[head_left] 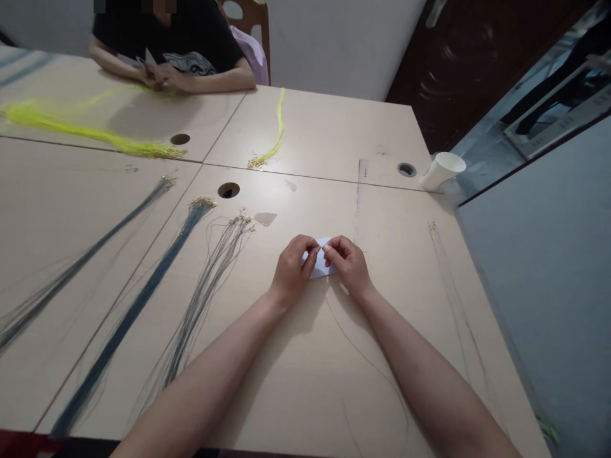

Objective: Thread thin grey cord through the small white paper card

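My left hand (pixel 294 266) and my right hand (pixel 351 262) meet over a small white paper (pixel 321 270) on the table. Thumb and forefinger of each are pinched together, the fingertips almost touching. A thin dark cord (pixel 358 348) runs up from the table's near side to the spot between my hands; its end there is too small to make out. Left of my hands lie a loose bundle of grey cords (pixel 203 294) and a thick blue-grey bundle (pixel 143 296), both with gold-coloured metal ends.
Another grey bundle (pixel 102 245) lies far left. Yellow cords (pixel 90 132) and a smaller yellow bunch (pixel 278 137) are at the back. A clear ruler (pixel 359 197), a white cup (pixel 443 170) and fine cords (pixel 449 277) lie to the right. A person (pixel 176 57) sits opposite.
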Demonstrator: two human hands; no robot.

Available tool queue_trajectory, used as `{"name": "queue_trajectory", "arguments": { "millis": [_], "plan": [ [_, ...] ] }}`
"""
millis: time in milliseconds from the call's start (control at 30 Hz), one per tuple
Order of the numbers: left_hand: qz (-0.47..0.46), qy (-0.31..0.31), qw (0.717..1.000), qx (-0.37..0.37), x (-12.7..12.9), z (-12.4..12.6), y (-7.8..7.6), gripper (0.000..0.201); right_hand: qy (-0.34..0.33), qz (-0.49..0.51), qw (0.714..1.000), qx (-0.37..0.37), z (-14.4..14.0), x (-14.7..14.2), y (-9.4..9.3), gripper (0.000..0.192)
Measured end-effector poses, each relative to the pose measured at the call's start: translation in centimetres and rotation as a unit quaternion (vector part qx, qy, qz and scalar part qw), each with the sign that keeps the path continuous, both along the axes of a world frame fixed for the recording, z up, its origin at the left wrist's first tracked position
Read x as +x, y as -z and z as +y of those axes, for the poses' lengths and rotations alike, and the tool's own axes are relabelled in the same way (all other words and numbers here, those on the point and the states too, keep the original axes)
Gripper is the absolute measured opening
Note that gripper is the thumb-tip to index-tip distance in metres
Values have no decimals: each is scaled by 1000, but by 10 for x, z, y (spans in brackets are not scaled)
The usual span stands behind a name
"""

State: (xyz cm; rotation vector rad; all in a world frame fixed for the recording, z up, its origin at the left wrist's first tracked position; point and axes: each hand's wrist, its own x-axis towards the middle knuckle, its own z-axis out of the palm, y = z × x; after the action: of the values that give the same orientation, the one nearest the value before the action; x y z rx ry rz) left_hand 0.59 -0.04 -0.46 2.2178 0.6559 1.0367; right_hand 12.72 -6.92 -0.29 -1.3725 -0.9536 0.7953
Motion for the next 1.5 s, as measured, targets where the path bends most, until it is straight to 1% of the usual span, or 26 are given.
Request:
{"name": "queue_trajectory", "arguments": {
  "millis": [133, 233, 500, 700, 1100, 1233, 1367, 1500],
  "plan": [
    [-22, -16, 1000, 0, 0, -1, -1, 1, 13, 11, 1000, -2, -1, 0, -1, 13],
    [-32, -23, 999, 1, 0, -1, -2, 3, 14, 14, 1000, -7, -1, 1, -2, 13],
    [-21, 10, 1000, -15, 1, 0, 0, 7, 5, 25, 1000, 8, 0, 1, 0, 12],
    [-24, 26, 999, -18, 1, -1, -1, 9, 6, 19, 1000, 1, -1, 1, 0, 13],
    [-47, 46, 998, 1, 0, 0, -4, 13, 12, 6, 1000, -3, 0, 2, 1, 14],
    [-57, 27, 998, -4, 0, -1, -5, 11, 13, 10, 1000, 2, 0, 2, 1, 15],
    [-67, -15, 997, -37, -1, 0, -6, 12, 12, 5, 1000, 8, -1, 1, 1, 15],
    [-61, -34, 995, -65, -1, 0, -9, 8, 10, -18, 1000, 8, -1, 0, 1, 15]
  ]
}}
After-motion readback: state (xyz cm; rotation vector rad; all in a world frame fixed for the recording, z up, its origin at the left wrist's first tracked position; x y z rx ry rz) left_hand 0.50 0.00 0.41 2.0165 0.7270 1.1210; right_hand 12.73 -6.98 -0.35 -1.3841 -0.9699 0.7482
